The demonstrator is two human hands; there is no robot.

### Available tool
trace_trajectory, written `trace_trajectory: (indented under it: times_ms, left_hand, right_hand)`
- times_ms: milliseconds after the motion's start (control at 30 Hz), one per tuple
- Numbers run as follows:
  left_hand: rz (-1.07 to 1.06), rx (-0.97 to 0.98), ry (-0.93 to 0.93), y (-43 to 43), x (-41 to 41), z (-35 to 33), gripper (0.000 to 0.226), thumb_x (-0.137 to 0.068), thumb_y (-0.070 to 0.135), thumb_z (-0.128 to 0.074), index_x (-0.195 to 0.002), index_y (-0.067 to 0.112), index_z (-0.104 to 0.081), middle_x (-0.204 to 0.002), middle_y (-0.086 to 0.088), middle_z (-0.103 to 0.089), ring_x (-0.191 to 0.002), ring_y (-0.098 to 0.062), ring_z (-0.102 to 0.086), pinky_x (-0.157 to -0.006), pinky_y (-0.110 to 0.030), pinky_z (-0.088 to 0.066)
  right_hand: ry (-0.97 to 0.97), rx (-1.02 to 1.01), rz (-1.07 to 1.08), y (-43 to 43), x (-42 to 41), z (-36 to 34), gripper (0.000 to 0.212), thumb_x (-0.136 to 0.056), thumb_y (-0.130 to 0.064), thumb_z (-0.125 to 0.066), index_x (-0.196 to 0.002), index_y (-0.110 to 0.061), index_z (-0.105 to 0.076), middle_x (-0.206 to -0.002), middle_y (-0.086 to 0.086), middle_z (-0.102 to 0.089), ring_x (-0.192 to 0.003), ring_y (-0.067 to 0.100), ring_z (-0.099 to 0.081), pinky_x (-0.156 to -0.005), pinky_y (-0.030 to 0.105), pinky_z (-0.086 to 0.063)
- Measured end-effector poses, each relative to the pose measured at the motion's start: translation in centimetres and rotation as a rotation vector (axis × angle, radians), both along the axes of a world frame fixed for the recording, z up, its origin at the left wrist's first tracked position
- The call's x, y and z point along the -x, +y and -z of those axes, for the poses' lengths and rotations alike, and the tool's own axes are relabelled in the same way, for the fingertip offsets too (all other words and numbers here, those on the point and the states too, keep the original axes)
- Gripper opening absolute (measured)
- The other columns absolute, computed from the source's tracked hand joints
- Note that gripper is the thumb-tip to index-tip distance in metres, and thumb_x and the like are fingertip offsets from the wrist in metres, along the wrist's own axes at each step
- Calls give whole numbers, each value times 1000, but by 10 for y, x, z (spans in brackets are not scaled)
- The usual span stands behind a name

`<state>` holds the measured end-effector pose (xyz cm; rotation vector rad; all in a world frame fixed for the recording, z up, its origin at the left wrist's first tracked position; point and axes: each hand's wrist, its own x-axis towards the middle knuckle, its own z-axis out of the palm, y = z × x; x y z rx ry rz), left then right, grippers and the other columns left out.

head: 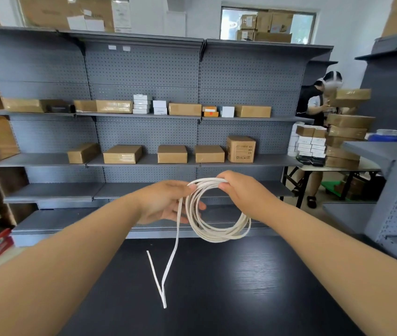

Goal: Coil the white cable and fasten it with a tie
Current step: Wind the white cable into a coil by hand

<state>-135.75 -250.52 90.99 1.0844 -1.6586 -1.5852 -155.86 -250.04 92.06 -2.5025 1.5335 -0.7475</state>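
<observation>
Loops of thin white cable [217,235] hang above the black wood-grain table [253,294], gathered into a rough ring. The right hand [241,190] curls its fingers over the top of the ring. The left hand [162,202] pinches the strands just beside it, thumb in front and fingers behind. A loose tail [172,258] drops from the left hand to the table and doubles back in a sharp V. No tie is visible. The risk, as I judge it: loosening either hold to fetch a tie could let the springy loops spill apart, and the kinked tail may twist or snag when drawn in.
</observation>
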Motion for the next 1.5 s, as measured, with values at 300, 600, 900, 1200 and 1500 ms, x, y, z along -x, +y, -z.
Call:
trace_trajectory:
  times_ms: [300,600,900,1200,1500]
  left_hand:
    - [1,-84,224,-8,-16,14,40,-81,41,-49,-106,13,-61,-75,-3,-68,-81,-22,-69,-78,-35,-56]
    - [-335,218,303,8,25,21,34,-98,40,-34,-84,14,-49,-69,-6,-50,-59,-19,-55,-63,-31,-49]
    - [-578,691,-251,17,50,16,27,-99,32,-33,-85,14,-46,-66,-1,-43,-60,-21,-50,-54,-27,-47]
    - [-492,868,-605,14,60,2,27,-100,31,-33,-85,9,-40,-64,2,-41,-59,-17,-42,-57,-30,-24]
    - [-335,970,-823,15,57,-5,22,-99,31,-36,-89,12,-40,-78,-8,-49,-71,-25,-46,-62,-32,-31]
  right_hand:
    - [-134,26,-6,-3,-18,5,25,-99,-22,-38,-117,-11,-52,-102,4,-60,-96,21,-54,-77,31,-37]
    - [-415,148,123,-6,-15,11,25,-100,-23,-34,-112,-13,-53,-69,-13,-44,-65,8,-44,-55,21,-32]
    - [-570,13,25,-1,4,22,15,-99,-19,-35,-101,-22,-49,-75,-2,-53,-55,16,-52,-52,18,-43]
    - [-375,119,13,3,23,14,34,-97,-32,-38,-129,-18,-41,-115,4,-60,-97,23,-62,-87,37,-48]
    - [-285,78,-53,7,16,18,35,-99,-25,-35,-132,-12,-41,-104,1,-53,-87,21,-51,-79,26,-36]
